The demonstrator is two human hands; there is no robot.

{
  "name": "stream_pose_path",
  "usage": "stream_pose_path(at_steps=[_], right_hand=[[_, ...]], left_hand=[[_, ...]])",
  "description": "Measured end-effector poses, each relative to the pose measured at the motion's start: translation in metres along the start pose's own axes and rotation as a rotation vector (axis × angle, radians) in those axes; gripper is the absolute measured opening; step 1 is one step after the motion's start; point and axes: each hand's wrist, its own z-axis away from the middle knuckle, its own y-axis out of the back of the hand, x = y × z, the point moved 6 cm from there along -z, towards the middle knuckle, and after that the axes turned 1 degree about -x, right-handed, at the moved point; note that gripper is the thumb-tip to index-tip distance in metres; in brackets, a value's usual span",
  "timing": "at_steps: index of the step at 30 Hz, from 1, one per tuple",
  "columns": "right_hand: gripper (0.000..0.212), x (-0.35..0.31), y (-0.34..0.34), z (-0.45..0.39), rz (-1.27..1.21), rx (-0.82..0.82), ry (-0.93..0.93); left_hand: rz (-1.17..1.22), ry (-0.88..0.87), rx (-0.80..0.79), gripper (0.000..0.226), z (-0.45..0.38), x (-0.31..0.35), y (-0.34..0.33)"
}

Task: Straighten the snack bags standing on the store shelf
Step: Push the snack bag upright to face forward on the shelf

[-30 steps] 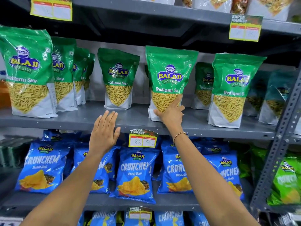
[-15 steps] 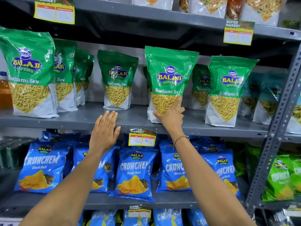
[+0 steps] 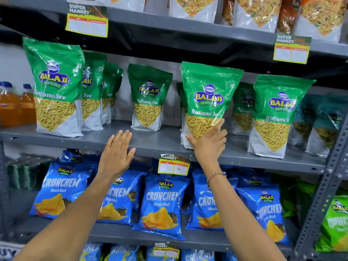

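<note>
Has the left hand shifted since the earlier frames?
Yes, slightly. The left hand has drifted leftward, widening its gap from the price tag on the shelf edge.

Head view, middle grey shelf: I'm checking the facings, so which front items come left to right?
Orange drink bottles → large green Ratlami Sev bag → set-back green bag → green bag under the right hand → rightmost front green bag.

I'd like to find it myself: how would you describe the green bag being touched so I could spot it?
Look at the grey middle shelf, lined with green Ratlami Sev bags. Right of centre one bag stands near the front edge, above the yellow price tag. Unlike its neighbours, the right hand is pressed against its lower front.
</note>
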Motion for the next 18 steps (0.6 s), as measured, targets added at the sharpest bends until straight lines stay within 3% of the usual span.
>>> stream_pose_path(at_steps=[5, 9, 12, 18], right_hand=[[0.077, -0.070, -0.004, 0.019, -0.003, 0.122, 0.303], [0.046, -0.135, -0.043, 0.031, 0.117, -0.045, 0.529], [0.046, -0.162, -0.080, 0.025, 0.074, -0.202, 0.508], [0.053, -0.179, -0.131, -0.005, -0.130, -0.364, 0.222]], left_hand=[[-0.038, 0.100, 0.024, 0.073, 0.004, -0.064, 0.017], [-0.002, 0.121, 0.028, 0.080, 0.004, -0.100, 0.025], [0.019, 0.082, 0.026, 0.076, 0.006, -0.118, 0.024], [0.085, -0.022, 0.067, 0.066, 0.006, -0.127, 0.015]])
